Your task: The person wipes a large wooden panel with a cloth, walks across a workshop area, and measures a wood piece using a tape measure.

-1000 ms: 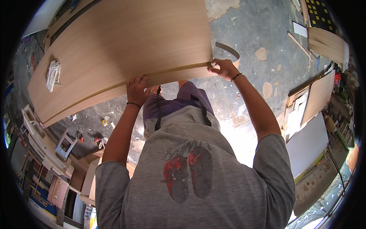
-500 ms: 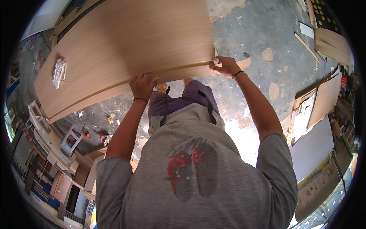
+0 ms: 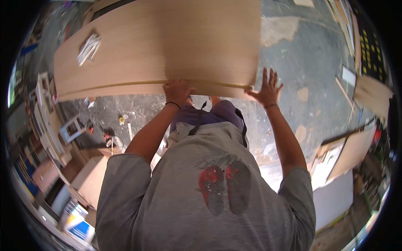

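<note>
A large light-wood panel (image 3: 209, 37) lies in front of me. Along its near edge runs a narrow wood-grain edging strip (image 3: 125, 89). My left hand (image 3: 178, 92) is curled over this edge near the middle, its fingers on top and closed on the strip. At the panel's near right corner is my right hand (image 3: 269, 93), with fingers stretched and spread apart. Its thumb reaches the end of the strip; whether it presses there I cannot tell. A bundle in clear plastic wrap (image 3: 88, 49) rests on the panel's left part.
Grey, stained floor (image 3: 289, 75) spreads to the right. A small light-blue frame (image 3: 72, 130) and scattered tools lie on the left floor, near stacked wooden parts (image 3: 50, 125). Boards (image 3: 351, 150) lean at the right, with a thin wood stick (image 3: 344, 91) beyond them.
My right hand has gone from gripping the corner to spread fingers. The strip's curled free end past the corner no longer shows. The view has shifted, and my left hand remains on the edge.
</note>
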`<state>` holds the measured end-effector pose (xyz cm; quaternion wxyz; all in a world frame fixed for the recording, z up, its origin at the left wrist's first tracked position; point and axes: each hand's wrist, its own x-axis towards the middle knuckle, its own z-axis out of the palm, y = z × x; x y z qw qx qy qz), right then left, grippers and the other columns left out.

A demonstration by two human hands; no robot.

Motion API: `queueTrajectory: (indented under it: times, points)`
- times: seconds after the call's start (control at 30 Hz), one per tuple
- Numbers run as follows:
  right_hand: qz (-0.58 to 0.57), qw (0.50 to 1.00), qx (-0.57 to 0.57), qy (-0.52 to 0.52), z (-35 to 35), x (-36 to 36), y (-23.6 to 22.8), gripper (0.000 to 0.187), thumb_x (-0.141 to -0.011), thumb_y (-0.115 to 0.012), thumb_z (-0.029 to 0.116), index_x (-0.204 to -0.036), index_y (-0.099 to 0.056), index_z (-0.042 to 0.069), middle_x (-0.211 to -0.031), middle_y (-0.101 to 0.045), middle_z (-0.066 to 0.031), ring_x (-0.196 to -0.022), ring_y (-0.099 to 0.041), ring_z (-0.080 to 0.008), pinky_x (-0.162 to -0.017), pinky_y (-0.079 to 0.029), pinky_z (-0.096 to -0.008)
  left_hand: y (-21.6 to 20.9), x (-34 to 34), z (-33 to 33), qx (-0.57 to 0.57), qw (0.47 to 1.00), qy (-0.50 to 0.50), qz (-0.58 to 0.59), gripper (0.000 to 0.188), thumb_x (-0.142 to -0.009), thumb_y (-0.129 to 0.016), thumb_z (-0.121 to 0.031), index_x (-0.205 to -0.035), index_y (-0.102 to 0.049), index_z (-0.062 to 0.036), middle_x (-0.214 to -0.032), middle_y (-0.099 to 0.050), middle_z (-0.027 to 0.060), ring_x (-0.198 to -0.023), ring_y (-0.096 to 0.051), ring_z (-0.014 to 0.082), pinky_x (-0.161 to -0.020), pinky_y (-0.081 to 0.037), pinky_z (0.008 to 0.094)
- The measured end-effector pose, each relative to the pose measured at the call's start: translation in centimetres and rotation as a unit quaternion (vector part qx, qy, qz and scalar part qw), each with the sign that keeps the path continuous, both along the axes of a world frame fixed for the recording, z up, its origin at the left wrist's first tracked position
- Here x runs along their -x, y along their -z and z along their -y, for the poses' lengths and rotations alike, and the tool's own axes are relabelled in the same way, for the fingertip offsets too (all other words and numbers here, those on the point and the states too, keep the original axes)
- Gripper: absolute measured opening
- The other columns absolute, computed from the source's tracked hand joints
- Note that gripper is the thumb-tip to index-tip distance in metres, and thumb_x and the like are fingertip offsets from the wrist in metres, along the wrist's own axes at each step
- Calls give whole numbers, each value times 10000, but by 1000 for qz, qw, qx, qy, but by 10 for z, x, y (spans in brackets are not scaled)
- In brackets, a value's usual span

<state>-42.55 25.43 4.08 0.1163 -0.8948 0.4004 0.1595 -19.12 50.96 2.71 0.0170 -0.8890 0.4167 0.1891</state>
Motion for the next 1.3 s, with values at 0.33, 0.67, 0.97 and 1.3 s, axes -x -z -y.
queueTrajectory:
  times: [0.33,0.67,0.97,1.3]
  points:
    - [62,992,62,-91,-18,-10,15,1182,-504,-630,737,-1430,-147,183,-1473,-117,-173,-1363,-74,-357,-982,-65,-690,-13,38,-73,86,995,-22,-39,710,-717,-635,-456,-1290,-418,-97,-1377,-303,124,-1307,-237,291,-1038,-160,551]
    - [43,986,-10,-159,-64,-105,-20,1156,-523,-724,597,-1430,-134,187,-1479,-97,-154,-1375,-22,-313,-995,-43,-676,-35,-15,-105,161,948,-274,18,681,-742,-626,-384,-1294,-385,-66,-1323,-354,150,-1235,-327,335,-1021,-230,530]
    - [2,996,26,87,-109,-35,8,1003,-608,-708,532,-1407,-207,191,-1480,-116,-123,-1371,-37,-323,-970,-77,-705,-36,-251,-165,104,934,-330,93,758,-702,-647,-226,-1366,-286,-157,-1363,-292,108,-1211,-341,329,-942,-373,479]
    - [53,950,80,299,-279,2,-66,755,-688,-697,287,-1333,-356,93,-1361,-340,-222,-1299,-235,-400,-1036,-193,-517,8,-509,-135,-75,974,-122,175,900,-709,-594,-609,-1405,-202,-195,-1457,-197,112,-1340,-190,297,-1079,-181,466]
